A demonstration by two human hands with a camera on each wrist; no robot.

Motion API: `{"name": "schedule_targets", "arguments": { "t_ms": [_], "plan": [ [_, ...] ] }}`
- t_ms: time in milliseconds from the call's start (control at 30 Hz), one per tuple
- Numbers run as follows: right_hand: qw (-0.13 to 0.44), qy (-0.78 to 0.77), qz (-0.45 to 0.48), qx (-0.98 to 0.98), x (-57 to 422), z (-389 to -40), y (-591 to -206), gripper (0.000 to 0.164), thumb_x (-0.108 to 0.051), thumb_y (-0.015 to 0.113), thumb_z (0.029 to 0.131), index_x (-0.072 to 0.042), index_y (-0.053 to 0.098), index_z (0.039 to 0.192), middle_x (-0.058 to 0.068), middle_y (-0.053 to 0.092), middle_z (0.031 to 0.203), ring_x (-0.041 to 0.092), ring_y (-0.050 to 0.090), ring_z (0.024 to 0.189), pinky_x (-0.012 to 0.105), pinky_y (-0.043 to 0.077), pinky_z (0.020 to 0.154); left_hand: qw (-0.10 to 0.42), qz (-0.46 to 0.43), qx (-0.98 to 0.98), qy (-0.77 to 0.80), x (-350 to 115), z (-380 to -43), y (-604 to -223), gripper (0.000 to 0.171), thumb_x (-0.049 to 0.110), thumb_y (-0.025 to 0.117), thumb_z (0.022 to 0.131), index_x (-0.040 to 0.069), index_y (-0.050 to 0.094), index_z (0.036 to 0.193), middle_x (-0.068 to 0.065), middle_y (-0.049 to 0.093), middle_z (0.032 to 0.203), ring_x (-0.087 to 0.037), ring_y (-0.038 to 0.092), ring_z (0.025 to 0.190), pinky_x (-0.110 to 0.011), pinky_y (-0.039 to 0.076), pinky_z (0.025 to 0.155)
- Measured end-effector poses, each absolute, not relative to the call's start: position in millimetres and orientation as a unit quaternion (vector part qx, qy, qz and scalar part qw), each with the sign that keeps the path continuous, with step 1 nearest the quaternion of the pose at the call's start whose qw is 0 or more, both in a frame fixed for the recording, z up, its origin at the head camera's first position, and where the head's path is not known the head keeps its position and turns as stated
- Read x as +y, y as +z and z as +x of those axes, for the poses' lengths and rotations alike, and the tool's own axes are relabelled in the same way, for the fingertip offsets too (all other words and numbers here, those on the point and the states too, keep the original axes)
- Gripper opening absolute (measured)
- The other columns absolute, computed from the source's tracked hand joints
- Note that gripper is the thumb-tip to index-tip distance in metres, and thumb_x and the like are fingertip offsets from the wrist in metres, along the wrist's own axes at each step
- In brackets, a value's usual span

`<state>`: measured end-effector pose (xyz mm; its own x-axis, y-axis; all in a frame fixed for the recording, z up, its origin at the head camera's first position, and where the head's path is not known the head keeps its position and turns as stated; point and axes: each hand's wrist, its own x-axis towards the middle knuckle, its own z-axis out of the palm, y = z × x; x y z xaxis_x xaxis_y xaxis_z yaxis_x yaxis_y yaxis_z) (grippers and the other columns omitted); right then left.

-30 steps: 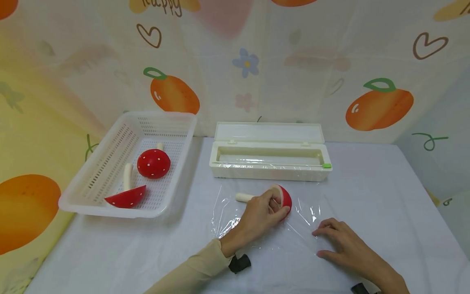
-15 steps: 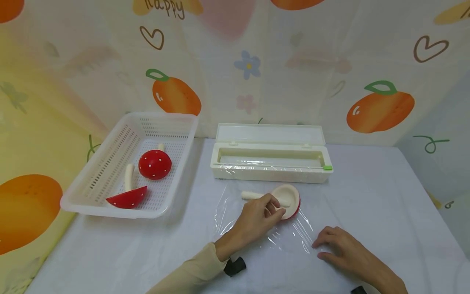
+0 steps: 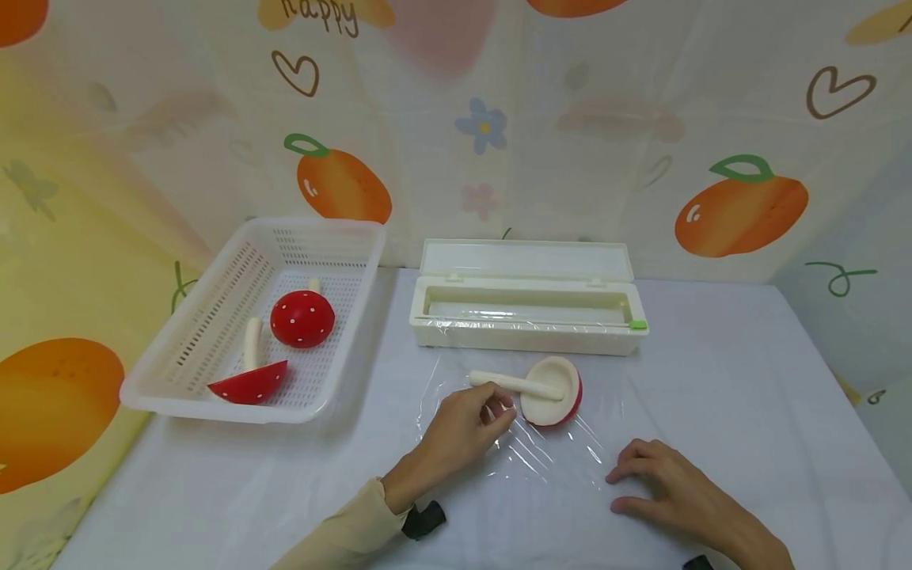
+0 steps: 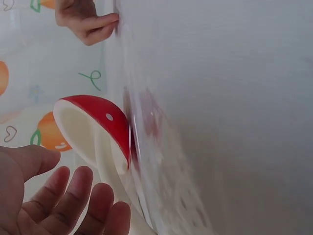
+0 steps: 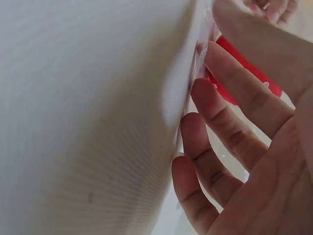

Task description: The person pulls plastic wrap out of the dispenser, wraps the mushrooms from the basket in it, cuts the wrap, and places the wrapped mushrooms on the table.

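Note:
A toy mushroom with a red, white-dotted cap and cream stem lies cap-down on a sheet of cling film. Its hollow cream underside faces up and the stem points left. Just left of the cap and below the stem is my left hand, its fingers loosely bent. A gap shows between those fingers and the mushroom in the left wrist view. At the sheet's right edge, my right hand rests with fingers spread, its fingertips on the film or the cloth; which one is hard to tell.
Behind the mushroom stands a cream cling film dispenser, lid raised, with film coming over its front and a green slider at right. On the left, a white plastic basket holds two more red toy mushrooms. A printed curtain hangs behind.
My left hand held the mushroom on its side, laid it with the underside up, let go and drew back to the left. The right hand has hardly moved.

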<state>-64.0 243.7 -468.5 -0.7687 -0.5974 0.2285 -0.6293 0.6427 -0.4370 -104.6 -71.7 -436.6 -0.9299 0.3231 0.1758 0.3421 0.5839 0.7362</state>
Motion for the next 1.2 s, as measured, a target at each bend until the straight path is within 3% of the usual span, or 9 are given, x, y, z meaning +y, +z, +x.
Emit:
{"name": "schedule_targets", "arguments": {
  "t_ms": [167, 500, 767, 967, 1200],
  "plan": [
    [0.036, 0.253, 0.35, -0.901, 245.2, -64.5, -469.4, 0.027, -0.033, 0.088, 0.068, -0.03, 0.073, 0.09, -0.02, 0.057, 0.094, 0.002, 0.053, 0.089, 0.025, 0.045, 0.077, -0.001, -0.18, -0.909, -0.376, -86.9, -101.0, -439.0, 0.005, 0.017, 0.071, 0.088, 0.015, 0.07, 0.093, 0.008, 0.067, 0.077, -0.003, 0.054, 0.068, -0.019, 0.044, 0.065],
    [0.018, 0.264, 0.351, -0.898, 246.5, -67.0, -471.3, 0.023, -0.02, 0.086, 0.071, -0.033, 0.072, 0.084, -0.022, 0.056, 0.09, 0.001, 0.051, 0.087, 0.025, 0.046, 0.074, -0.077, -0.2, -0.915, -0.342, -125.8, -92.4, -442.7, 0.02, 0.018, 0.077, 0.085, 0.013, 0.07, 0.103, 0.005, 0.066, 0.087, -0.01, 0.058, 0.08, -0.024, 0.049, 0.074],
    [0.051, 0.283, 0.369, -0.884, 244.9, -66.7, -473.5, 0.027, -0.012, 0.085, 0.071, -0.03, 0.073, 0.085, -0.021, 0.059, 0.088, 0.001, 0.052, 0.085, 0.016, 0.04, 0.076, -0.094, -0.245, -0.909, -0.325, -151.7, -90.1, -445.4, 0.025, 0.016, 0.081, 0.081, 0.013, 0.07, 0.103, 0.005, 0.067, 0.09, -0.009, 0.059, 0.086, -0.024, 0.05, 0.079],
    [0.009, 0.269, 0.345, -0.899, 246.3, -66.2, -468.2, 0.022, -0.016, 0.084, 0.074, -0.029, 0.073, 0.088, -0.021, 0.059, 0.09, 0.0, 0.051, 0.087, 0.023, 0.046, 0.073, -0.123, -0.27, -0.918, -0.264, -172.2, -89.1, -437.9, 0.035, 0.018, 0.086, 0.075, 0.016, 0.069, 0.106, 0.006, 0.063, 0.094, -0.01, 0.054, 0.092, -0.026, 0.049, 0.083],
    [0.027, 0.278, 0.361, -0.89, 247.6, -67.6, -469.1, 0.018, -0.012, 0.081, 0.077, -0.025, 0.075, 0.088, -0.02, 0.063, 0.086, -0.001, 0.052, 0.084, 0.021, 0.045, 0.07, -0.144, -0.269, -0.919, -0.248, -180.0, -92.9, -437.3, 0.023, 0.013, 0.082, 0.08, 0.015, 0.071, 0.1, 0.006, 0.063, 0.094, -0.008, 0.054, 0.087, -0.025, 0.052, 0.081]
  ]
}}
